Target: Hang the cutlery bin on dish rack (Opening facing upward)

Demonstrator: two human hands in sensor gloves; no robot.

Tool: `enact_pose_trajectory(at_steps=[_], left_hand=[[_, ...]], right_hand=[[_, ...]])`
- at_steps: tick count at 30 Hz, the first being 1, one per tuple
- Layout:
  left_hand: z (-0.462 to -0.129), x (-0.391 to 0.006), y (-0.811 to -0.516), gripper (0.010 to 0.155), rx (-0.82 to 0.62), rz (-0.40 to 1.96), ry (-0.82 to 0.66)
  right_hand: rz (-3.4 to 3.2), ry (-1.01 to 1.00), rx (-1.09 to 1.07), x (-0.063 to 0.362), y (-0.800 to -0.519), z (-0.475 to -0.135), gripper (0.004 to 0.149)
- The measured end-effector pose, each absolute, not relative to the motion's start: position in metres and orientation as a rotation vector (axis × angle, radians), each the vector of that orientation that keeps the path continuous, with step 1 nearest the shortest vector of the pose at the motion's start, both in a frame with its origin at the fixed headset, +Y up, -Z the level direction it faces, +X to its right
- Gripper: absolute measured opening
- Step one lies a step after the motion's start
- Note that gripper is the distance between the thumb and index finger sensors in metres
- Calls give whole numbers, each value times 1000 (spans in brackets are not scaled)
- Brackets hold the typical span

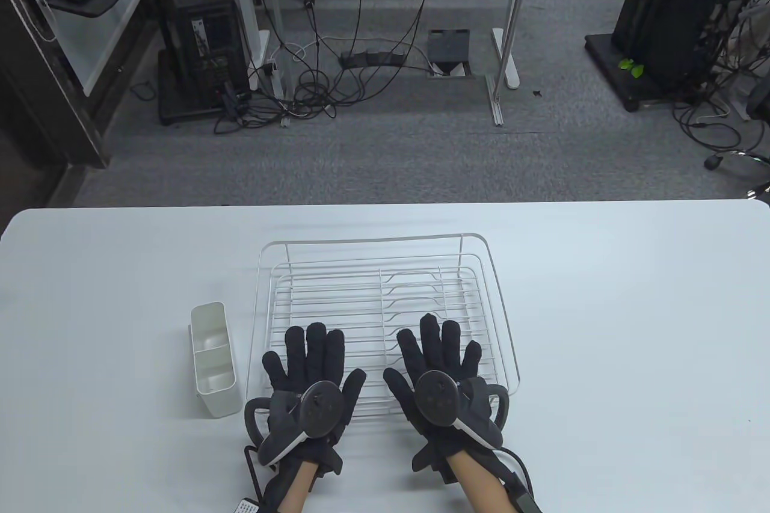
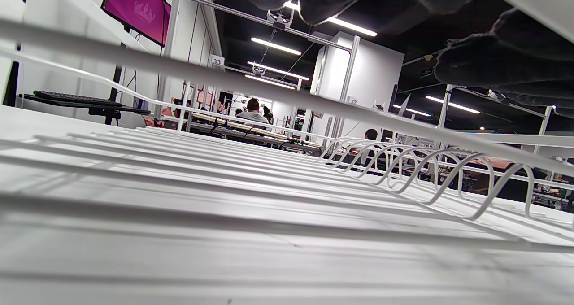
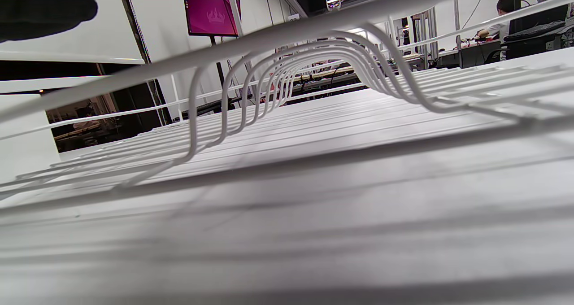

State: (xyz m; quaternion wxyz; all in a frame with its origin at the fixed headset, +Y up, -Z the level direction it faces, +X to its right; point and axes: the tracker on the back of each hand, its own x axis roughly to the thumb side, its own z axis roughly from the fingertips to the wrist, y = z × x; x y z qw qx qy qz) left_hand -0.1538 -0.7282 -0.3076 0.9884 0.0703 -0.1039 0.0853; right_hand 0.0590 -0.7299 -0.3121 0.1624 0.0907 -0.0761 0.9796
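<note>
A white wire dish rack (image 1: 481, 254) sits on the white table at the middle. A white cutlery bin (image 1: 213, 365) stands on the table just left of the rack, opening upward, with a divider inside. My left hand (image 1: 307, 365) lies flat with fingers spread over the rack's near left part, holding nothing. My right hand (image 1: 436, 356) lies flat with fingers spread over the rack's near right part, also empty. Both wrist views look low across the rack's wires (image 2: 403, 170) (image 3: 278, 71); dark fingers (image 2: 493, 58) hang at the top of the left wrist view.
The white table (image 1: 631, 326) stretches wide on both sides of the rack. Its far edge runs across the middle of the table view; beyond it are grey carpet, cables and desk legs.
</note>
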Motion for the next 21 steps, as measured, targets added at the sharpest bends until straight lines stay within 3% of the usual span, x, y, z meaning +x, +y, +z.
enact_pose_trajectory(at_steps=[21], left_hand=[[-303,-156,-719,76,198,196,-235]], right_hand=[[2795,-216,260,59,-730,-312,69]])
